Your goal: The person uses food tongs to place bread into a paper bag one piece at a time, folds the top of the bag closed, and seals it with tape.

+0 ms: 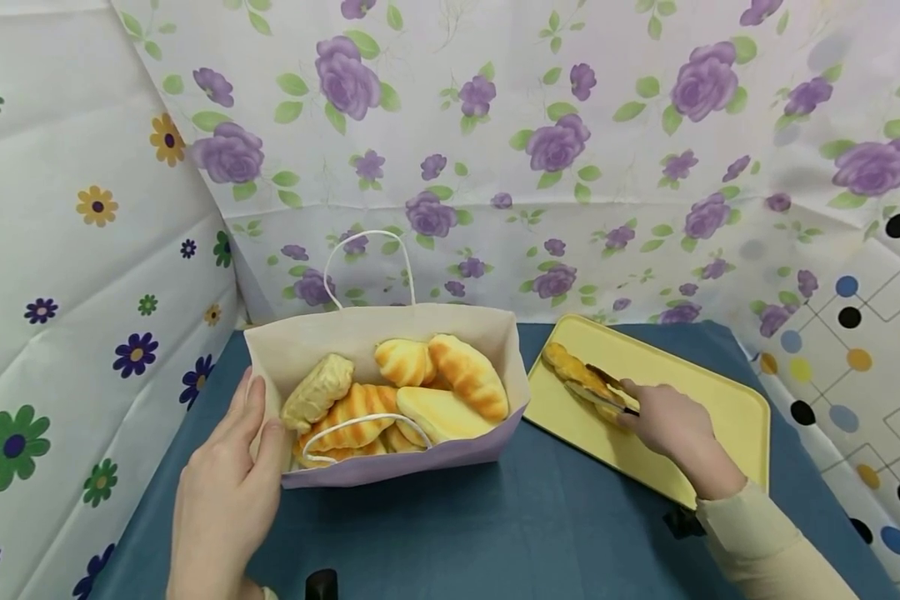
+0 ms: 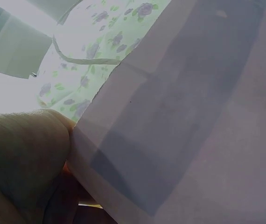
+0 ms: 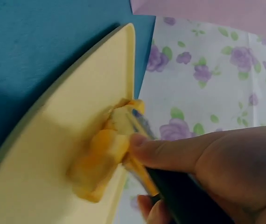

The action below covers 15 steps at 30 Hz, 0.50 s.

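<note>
A purple paper bag with a pale inside and white handles stands open on the table, holding several bread pieces. My left hand grips the bag's left side edge between thumb and fingers; the left wrist view shows the thumb against the paper. Over the yellow tray, my right hand holds a pair of tongs. Their tips lie around a long twisted bread at the tray's left part. In the right wrist view, the bread is close to the tray surface.
A blue cloth covers the table. Behind it hangs a curtain with purple flowers, and patterned sheets close off both sides. The bag's rear handle stands up as a loop; the front handle droops over the bread.
</note>
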Tool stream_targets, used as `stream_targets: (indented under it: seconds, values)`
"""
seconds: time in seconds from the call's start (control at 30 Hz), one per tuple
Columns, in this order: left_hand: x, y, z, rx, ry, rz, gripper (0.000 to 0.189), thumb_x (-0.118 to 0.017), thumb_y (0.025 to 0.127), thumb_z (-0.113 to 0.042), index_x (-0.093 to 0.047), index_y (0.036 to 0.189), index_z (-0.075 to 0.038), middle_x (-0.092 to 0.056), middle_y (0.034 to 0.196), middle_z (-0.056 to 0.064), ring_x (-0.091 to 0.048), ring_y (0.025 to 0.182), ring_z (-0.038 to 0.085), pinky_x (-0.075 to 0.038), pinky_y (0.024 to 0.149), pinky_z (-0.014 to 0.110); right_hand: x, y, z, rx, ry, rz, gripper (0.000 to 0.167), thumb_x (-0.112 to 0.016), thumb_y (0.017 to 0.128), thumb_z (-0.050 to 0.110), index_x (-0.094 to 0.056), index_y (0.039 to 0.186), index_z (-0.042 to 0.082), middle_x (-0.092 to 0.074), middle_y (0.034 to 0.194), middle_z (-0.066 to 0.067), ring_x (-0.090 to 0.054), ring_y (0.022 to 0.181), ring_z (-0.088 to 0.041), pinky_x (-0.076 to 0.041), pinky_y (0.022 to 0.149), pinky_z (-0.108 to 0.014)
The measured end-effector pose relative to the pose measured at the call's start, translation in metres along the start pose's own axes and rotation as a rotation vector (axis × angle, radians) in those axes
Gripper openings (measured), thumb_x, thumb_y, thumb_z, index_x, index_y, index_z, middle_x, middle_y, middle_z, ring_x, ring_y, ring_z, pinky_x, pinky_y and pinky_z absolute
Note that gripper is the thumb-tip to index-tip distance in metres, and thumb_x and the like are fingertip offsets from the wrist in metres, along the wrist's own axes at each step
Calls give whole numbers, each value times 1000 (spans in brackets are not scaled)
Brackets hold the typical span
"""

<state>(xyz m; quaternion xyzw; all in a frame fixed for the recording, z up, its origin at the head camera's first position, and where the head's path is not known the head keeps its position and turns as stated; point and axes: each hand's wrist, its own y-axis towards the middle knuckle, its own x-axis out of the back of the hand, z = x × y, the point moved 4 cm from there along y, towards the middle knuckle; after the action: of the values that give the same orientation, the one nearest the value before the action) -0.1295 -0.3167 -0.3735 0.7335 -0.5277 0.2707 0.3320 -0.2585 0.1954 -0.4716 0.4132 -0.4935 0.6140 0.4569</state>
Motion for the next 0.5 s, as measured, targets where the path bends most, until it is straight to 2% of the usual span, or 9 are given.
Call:
stream_targets:
  seconds: [0.27,0.5]
  values:
    - [0,0,0,1,4,2,60,-39,115,-42,-34,167,-13,-27,174,-1,-40,151,45,-36,113,74,-10,-7,-15,15,36,-92,73,-73,102,40,-47,163,9,-66,119,-32,-60,70,-25,-42,46,-38]
    - [-1,0,1,10,-2,4,60,-39,115,-43,-34,167,-14,-27,174,-2,-39,152,44,-36,114,73,-15,-11,-20,15,58,-150,73,-73,102,44,-47,163,12,-67,110,-25,-62,75,-26,-43,47,-38]
